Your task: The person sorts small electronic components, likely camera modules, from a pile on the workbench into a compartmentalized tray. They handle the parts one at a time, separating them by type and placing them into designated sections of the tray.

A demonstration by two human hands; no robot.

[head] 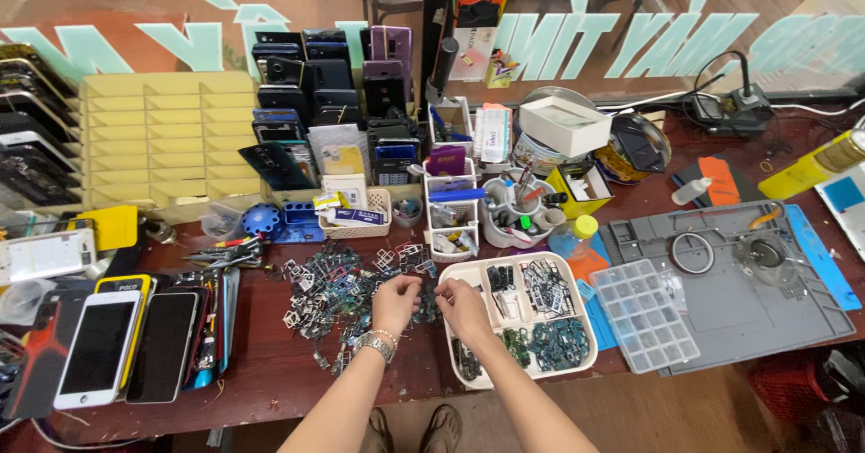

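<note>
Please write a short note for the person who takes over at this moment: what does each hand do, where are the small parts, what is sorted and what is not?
Left hand: at the edge of the loose pile of small metal frames, fingers pinched; grip unclear.
Right hand: over the left rim of the white divided tray, grip also unclear.
Done: several tray compartments already hold parts.
Left: most of the pile lies unsorted on the table.

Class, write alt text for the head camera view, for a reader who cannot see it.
Two bare hands, left hand and right hand, meet over a pile of small metal parts beside a white divided tray on a cluttered wooden workbench. Phones lie to the left.
</note>
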